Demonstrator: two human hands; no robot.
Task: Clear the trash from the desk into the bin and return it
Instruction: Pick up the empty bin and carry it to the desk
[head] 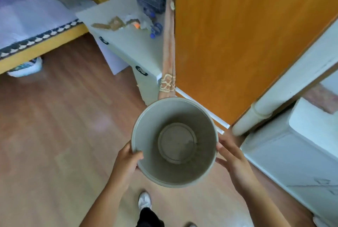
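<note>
I hold a round grey bin (174, 172) in front of me above the wooden floor; its inside looks empty. My left hand (126, 161) grips the rim on the left, thumb inside the bin. My right hand (232, 159) presses against the outside of its right wall. Ahead stands the white desk (131, 45), with trash on its top: torn brown cardboard pieces (109, 23), crumpled paper and wrapping (135, 19) with an orange bit, and blue plastic bottles (155, 28) near the wall.
A bed with a pale cover (27, 18) stands at the left, a shoe under it. An orange wooden wardrobe (237, 34) and a hanging patterned cloth (169, 53) rise at the right of the desk. White furniture (292, 153) lies at the right. My shoe (144, 200) is below.
</note>
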